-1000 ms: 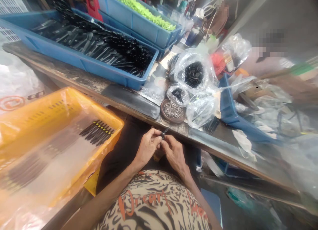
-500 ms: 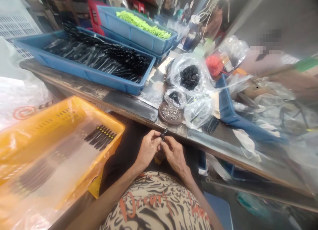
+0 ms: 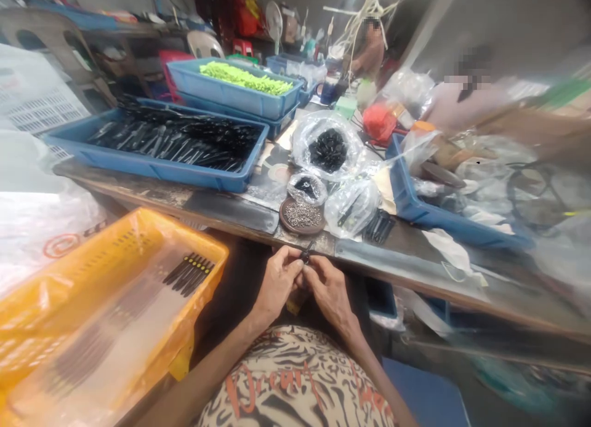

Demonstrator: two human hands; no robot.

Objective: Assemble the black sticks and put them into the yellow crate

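A small black plastic part (image 3: pixel 305 255) is pinched between my two hands, just off the front edge of the workbench. My left hand (image 3: pixel 279 280) grips it from the left with thumb and fingertips, and my right hand (image 3: pixel 327 285) from the right. The fingers hide much of the part; a thin dark tip sticks up past them. Just beyond my hands, a round brown dish (image 3: pixel 285 223) holds many small metal pins or screws. Behind it stand a small clear bag (image 3: pixel 295 187) and a larger clear bag (image 3: pixel 302 141), both with black pieces inside.
A yellow crate (image 3: pixel 143 221) at my left holds rows of black pieces with yellow dots. On the bench (image 3: pixel 258 235) stand a long blue tray (image 3: pixel 184 179) of black parts, a blue bin (image 3: pixel 258 104) of green pieces and a cluttered blue tray (image 3: pixel 415 215). Two people sit farther back.
The camera view has tilted up and shifted, showing more of the room behind. My hands stay together on the black part, which has turned slightly between my fingers.
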